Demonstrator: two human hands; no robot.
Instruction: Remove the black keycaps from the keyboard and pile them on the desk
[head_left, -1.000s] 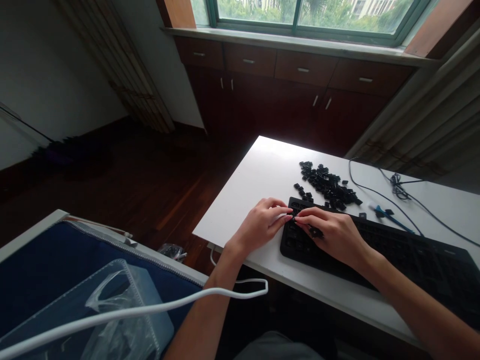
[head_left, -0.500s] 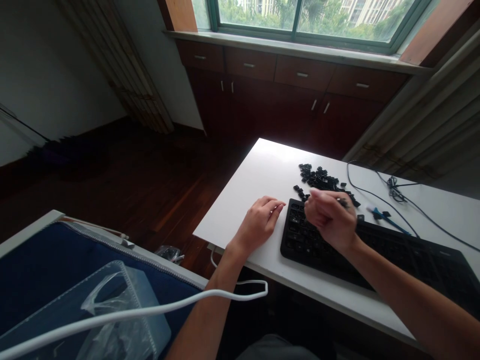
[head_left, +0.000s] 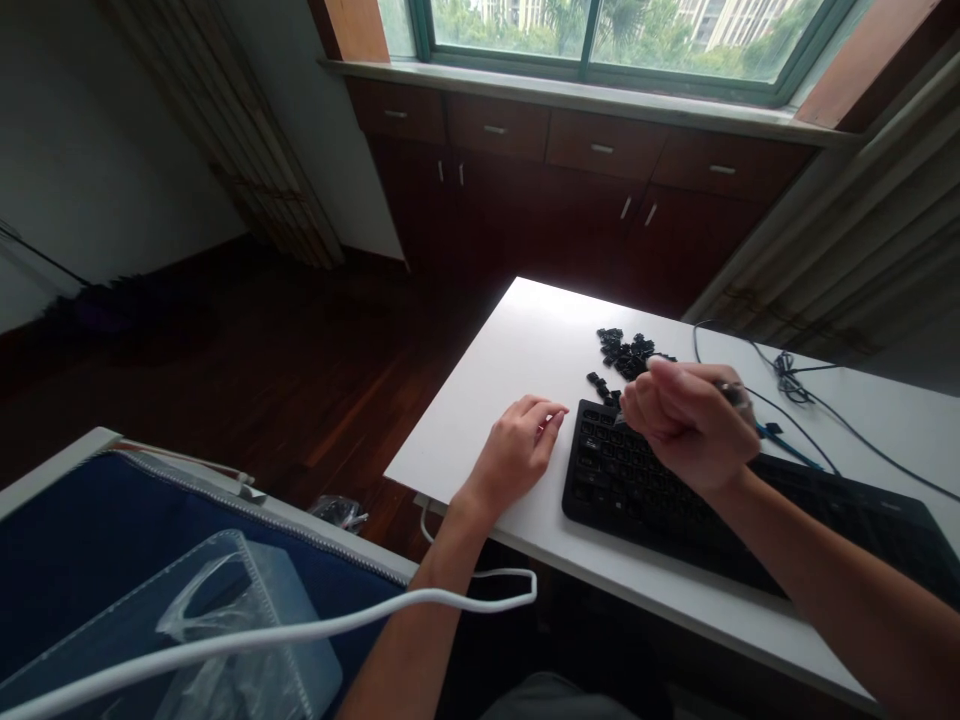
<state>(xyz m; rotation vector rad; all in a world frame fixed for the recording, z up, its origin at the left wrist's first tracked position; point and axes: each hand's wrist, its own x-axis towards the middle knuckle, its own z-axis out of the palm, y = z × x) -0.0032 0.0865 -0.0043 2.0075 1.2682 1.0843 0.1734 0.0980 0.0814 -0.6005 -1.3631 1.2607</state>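
Observation:
A black keyboard (head_left: 622, 500) lies at a slant on the white table (head_left: 480, 370), with several key positions at its left end looking bare. My right hand (head_left: 690, 425) is a fist above the keyboard, closed around a slim tool; its dark, shiny end (head_left: 733, 393) sticks out behind the fist, and its kind is unclear. Left of the keyboard, my left hand (head_left: 521, 445) rests on the table. Its thumb and forefinger are pressed together, and anything between them is too small to make out. Loose black keycaps (head_left: 630, 350) lie in a pile beyond the keyboard.
A blue tool (head_left: 791, 445) and black cables (head_left: 787, 380) lie behind the keyboard. At the lower left, a white tube (head_left: 300, 630) crosses in front of a dark blue surface (head_left: 67, 540) bearing a clear plastic bag (head_left: 225, 600). Beyond the table stands a cabinet (head_left: 525, 210).
My right fist has shifted right and slightly up above the keyboard, uncovering more of its left end and hiding part of the keycap pile. My left hand has barely moved.

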